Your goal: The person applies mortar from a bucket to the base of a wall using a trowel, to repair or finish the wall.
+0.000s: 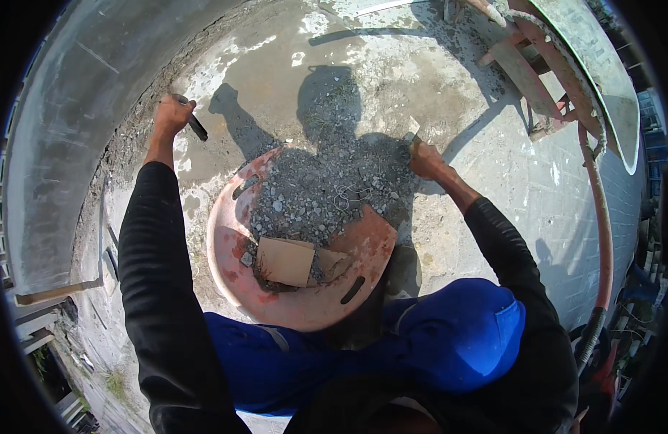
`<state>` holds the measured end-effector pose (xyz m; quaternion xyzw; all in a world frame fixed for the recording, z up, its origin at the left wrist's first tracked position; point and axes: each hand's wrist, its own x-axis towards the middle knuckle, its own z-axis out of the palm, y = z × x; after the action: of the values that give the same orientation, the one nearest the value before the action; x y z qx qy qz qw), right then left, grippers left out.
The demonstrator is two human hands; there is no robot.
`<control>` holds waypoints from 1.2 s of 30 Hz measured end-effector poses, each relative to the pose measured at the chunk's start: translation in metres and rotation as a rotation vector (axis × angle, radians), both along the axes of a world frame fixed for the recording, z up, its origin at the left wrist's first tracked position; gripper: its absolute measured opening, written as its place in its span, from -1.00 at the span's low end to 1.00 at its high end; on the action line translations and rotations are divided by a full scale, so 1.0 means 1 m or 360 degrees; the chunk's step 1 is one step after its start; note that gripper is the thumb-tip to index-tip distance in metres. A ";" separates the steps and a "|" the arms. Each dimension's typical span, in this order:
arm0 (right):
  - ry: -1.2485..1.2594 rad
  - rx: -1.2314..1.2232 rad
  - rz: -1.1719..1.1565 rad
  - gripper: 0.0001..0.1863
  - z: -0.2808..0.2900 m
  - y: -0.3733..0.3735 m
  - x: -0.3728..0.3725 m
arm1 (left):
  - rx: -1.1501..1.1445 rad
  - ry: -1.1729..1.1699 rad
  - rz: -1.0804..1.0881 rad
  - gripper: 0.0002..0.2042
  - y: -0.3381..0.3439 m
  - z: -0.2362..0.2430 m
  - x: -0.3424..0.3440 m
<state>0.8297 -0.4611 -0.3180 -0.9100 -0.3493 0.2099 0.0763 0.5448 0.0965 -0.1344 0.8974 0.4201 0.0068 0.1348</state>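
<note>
At the upper left my left hand (173, 116) is closed round a black-handled tool (198, 128); its other end is hidden by the fist. My right hand (426, 160) grips a small tool with a pale flat end (413, 127), whose handle is covered by the fingers. Between my arms lies a worn pinkish-orange plastic pan (229, 282) with oval handle slots. Grey rubble (305, 189) fills its far side and spills onto the ground beyond. A piece of tan cardboard (284, 262) and a loop of thin pale wire or string (352, 197) rest on the rubble.
A grey concrete wall (55, 145) runs along the left, with dirt at its foot. To the right stand a reddish frame (525, 79), a pale curved panel (609, 79) and a pinkish hose or pipe (603, 239). My blue-trousered knee (471, 333) is close to the pan.
</note>
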 end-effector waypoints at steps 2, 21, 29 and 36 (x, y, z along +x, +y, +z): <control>0.0102 0.0080 0.0065 -0.73 0.044 0.026 -0.055 | -0.0054 0.0001 0.0081 -0.51 0.001 -0.006 -0.016; -0.0082 -0.0167 -0.0041 -0.71 0.049 -0.096 0.004 | -0.0001 0.0051 -0.0121 -0.54 -0.021 -0.004 -0.007; 0.0263 0.0111 -0.0064 -0.71 0.057 -0.019 -0.144 | -0.0253 0.0016 0.0046 -0.48 -0.030 0.001 0.027; 0.0356 0.0005 0.0191 -0.62 0.127 0.010 -0.223 | -0.0059 0.0050 -0.0048 -0.40 -0.016 -0.018 0.015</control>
<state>0.6063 -0.4515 -0.1907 -0.8582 -0.3929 0.3138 0.1035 0.5594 0.0808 -0.1526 0.9010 0.4087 -0.0170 0.1449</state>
